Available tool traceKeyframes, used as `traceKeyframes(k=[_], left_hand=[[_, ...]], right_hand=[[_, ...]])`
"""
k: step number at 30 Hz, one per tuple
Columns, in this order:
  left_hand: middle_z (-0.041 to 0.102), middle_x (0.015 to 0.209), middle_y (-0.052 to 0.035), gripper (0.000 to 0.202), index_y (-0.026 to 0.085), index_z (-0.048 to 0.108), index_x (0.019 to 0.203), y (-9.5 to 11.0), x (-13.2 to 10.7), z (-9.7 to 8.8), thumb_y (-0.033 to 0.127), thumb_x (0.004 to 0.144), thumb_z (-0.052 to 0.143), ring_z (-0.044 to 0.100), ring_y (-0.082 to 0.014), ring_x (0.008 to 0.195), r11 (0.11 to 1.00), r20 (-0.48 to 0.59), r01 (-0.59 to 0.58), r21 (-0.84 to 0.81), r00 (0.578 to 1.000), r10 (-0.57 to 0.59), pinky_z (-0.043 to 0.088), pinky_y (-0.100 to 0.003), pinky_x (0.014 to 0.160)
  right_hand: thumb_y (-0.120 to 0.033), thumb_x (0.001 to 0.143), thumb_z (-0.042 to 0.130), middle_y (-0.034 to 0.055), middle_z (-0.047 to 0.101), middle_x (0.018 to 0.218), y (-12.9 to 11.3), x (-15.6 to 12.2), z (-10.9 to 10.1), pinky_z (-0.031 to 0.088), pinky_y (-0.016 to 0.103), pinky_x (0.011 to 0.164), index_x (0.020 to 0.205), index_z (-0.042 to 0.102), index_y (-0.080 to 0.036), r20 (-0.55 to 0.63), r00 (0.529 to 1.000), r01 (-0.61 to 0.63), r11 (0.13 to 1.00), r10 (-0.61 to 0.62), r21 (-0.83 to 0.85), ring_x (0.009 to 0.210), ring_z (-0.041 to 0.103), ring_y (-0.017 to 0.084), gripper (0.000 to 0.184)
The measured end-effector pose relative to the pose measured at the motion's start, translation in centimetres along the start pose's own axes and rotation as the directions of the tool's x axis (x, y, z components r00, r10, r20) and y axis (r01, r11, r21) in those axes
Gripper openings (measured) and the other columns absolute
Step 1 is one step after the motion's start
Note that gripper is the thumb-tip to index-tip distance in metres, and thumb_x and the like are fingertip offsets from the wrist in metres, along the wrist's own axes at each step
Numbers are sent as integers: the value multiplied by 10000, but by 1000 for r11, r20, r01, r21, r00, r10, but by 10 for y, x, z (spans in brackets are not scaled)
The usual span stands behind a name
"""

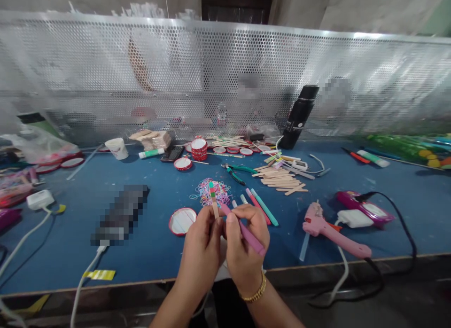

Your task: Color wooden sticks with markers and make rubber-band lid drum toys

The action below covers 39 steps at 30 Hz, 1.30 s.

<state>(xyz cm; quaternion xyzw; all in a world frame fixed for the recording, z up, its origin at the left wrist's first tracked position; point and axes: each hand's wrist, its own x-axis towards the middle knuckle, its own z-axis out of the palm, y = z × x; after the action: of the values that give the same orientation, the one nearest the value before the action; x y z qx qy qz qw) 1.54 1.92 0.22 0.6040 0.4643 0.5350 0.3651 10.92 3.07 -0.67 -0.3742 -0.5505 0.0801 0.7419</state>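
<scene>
Between the fingers of my left hand (201, 236) a wooden craft stick (214, 205) stands upright, its upper end banded in green, red and brown. My right hand (248, 234) grips a purple marker (251, 238), its tip end close to the stick. Beyond the stick lies a heap of small coloured rubber bands (202, 192). A round white disc with a red rim (182, 221) rests left of my hands. Several more markers, among them a teal marker (265, 206), lie just past my right hand.
A pink glue gun (333, 231) with cords sits at right. Teal-handled pliers (239, 170) and a pile of craft sticks (282, 177) lie ahead. A phone (123, 213) on a cable is at left. A black bottle (299, 116) leans by the perforated metal panel (197, 74).
</scene>
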Motion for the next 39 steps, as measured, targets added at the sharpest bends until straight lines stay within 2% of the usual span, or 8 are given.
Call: traceKeyframes(k=[7,13,18,24,29,34,39], left_hand=[[563,832,16,189,233,555,920,-2,-1,0,361,1053,511,483,-169,782,999,17,2,-32,1000,-1,405,-281,712],[585,836,13,176,225,570,928,-1,-1,0,339,1049,513,490,-163,769,1000,4,-7,-8,1000,7,421,-277,705],[603,833,13,169,221,582,929,3,0,1,347,1034,539,510,-160,774,1000,-2,-20,3,1000,20,429,-272,714],[599,846,11,174,226,576,931,2,0,0,341,1046,513,500,-162,775,1000,6,-11,11,1000,11,421,-272,706],[579,827,16,174,227,575,923,2,-1,1,353,1038,536,484,-161,765,1000,3,-10,2,1000,10,418,-268,695],[578,830,16,197,226,571,916,2,-1,1,362,1049,519,491,-162,771,1000,2,-13,2,1000,13,418,-271,706],[571,820,18,177,225,570,920,1,-1,1,351,1040,537,473,-162,762,1000,7,-7,-7,1000,7,413,-265,692]], right_hand=[[-160,965,588,-6,627,863,0,0,-1,529,359,766,921,590,-224,44,999,12,1000,-12,4,819,614,165,78],[-165,976,587,5,633,888,0,0,-2,534,353,769,939,600,-220,11,1000,4,1000,-4,-23,851,617,167,67],[-162,970,586,4,636,884,-1,0,-2,535,365,782,942,604,-218,46,998,33,999,-32,-19,846,620,167,65],[-170,976,593,5,639,882,0,1,-2,538,347,764,941,609,-221,1,1000,20,999,-20,-44,851,622,164,64],[-164,970,586,7,641,878,0,0,-2,539,372,782,940,604,-216,45,998,39,999,-38,-26,835,623,168,63],[-171,974,590,9,637,893,-1,1,-1,546,361,775,957,606,-218,9,1000,25,999,-25,-38,856,628,170,53],[-163,967,585,8,641,890,-2,2,-2,548,370,786,956,604,-216,41,998,57,998,-56,-31,845,633,169,58]])
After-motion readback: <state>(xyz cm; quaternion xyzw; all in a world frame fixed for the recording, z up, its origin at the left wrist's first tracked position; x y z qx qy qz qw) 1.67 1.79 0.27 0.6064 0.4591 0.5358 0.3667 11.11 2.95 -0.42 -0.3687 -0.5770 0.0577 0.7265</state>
